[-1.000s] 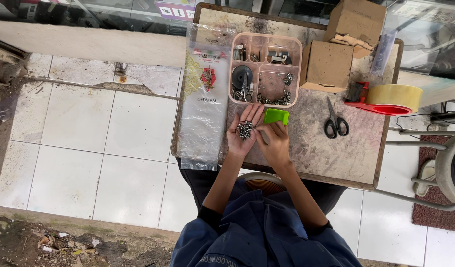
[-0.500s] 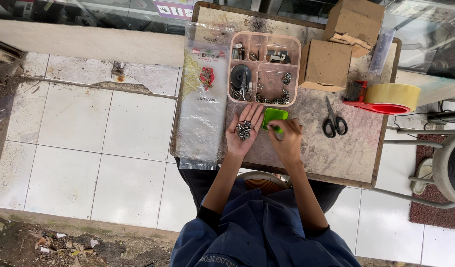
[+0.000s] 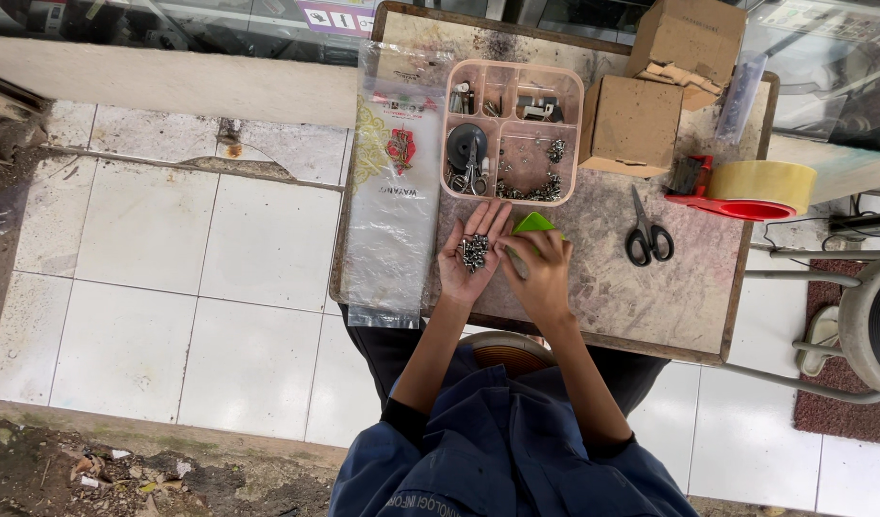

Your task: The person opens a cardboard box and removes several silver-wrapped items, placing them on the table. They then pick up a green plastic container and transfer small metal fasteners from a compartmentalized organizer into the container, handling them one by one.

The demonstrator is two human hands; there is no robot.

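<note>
From the head view I look straight down on a small worn table (image 3: 650, 297) standing on a white tiled floor (image 3: 172, 287). My left hand (image 3: 470, 257) lies palm up over the near half of the table, fingers spread flat and pointing away from me. A small heap of dark screws (image 3: 474, 252) rests in the middle of that open palm. My right hand (image 3: 538, 273) sits just beside the left, to its right, with the fingers curled inward and the fingertips turned toward the heap. The fingertips are close to the screws; whether they pinch one I cannot tell. A green object (image 3: 533, 224) shows just beyond the right knuckles, partly covered by that hand; I cannot tell whether the hand grips it or merely lies over it.

Directly beyond both hands stands a pink compartment tray (image 3: 574, 134) holding more screws and small dark parts. A clear plastic bag (image 3: 394, 191) lies flat along the left edge of the table, touching the tray's left side. Black-handled scissors (image 3: 647, 235) lie to the right of the right hand, apart from it. Two cardboard boxes (image 3: 633, 124) stand at the far right, and a roll of tape in a red dispenser (image 3: 751, 189) lies near the right edge.
</note>
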